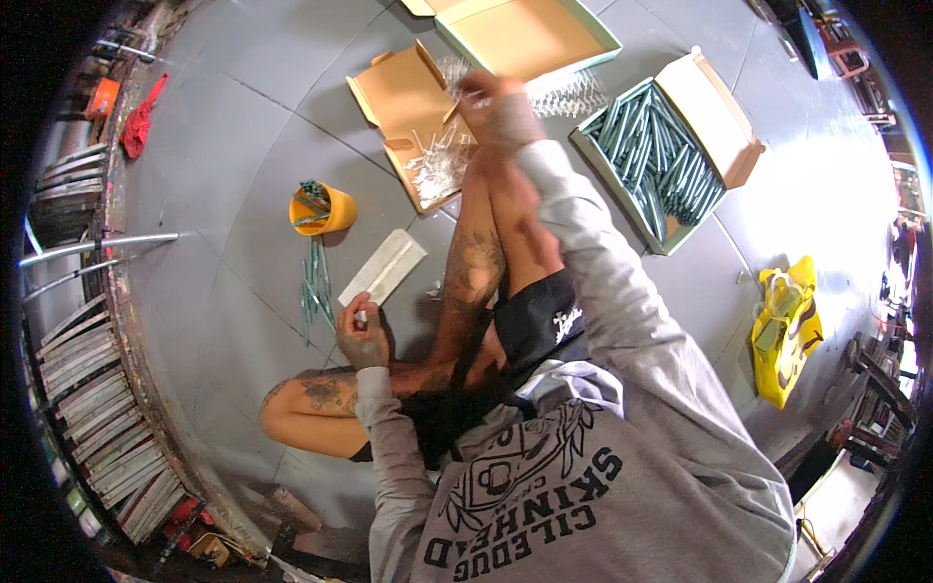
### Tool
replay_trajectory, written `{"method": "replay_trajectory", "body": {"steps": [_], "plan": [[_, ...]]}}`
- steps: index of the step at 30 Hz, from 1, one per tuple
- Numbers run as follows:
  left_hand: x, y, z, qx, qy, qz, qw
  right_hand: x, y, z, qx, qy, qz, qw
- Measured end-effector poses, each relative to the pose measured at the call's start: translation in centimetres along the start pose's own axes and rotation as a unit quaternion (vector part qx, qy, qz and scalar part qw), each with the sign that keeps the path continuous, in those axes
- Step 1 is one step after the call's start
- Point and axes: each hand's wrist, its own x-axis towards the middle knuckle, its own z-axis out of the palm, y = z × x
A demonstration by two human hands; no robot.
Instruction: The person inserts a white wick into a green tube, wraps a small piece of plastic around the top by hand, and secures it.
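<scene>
My left hand point(363, 337) is closed, fingers curled around a small whitish thing too small to name. Just beyond its fingertips lies a flat white rectangular packet point(385, 267); whether they touch is hard to tell. My right hand point(494, 105) is stretched far forward, smeared by motion, over the edge of a small open cardboard box point(397, 85). Thin white plastic pieces point(437, 173) fill the near half of that box. Beside the hand, rows of clear small pieces point(569, 94) lie on the floor. What the right fingers hold, if anything, is unclear.
At right stands an open box point(622, 216) of dark green tubes. A larger open box point(525, 39) lies at the far side. Left of my legs are a yellow cup point(337, 211) with green sticks and loose green sticks point(316, 287). A yellow bag point(785, 335) sits at right.
</scene>
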Motion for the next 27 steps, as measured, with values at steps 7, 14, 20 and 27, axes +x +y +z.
{"method": "replay_trajectory", "body": {"steps": [7,14,20,27], "plan": [[0.4,1.8,1.6,-0.074,-0.032,0.043,0.996,-7.9,19.6,-19.5,-0.389,-0.038,0.416,0.821],[-0.4,1.1,1.4,-0.109,-0.075,0.055,0.990,-13.6,21.8,-21.2,-0.194,0.120,0.377,0.898],[-2.1,2.8,1.1,-0.260,-0.123,-0.036,0.957,-12.9,9.2,-20.8,0.133,0.169,0.337,0.917],[-4.7,21.3,-3.5,-0.229,-0.273,0.013,0.934,-15.7,-12.3,-15.5,0.481,-0.076,0.279,0.828]]}}
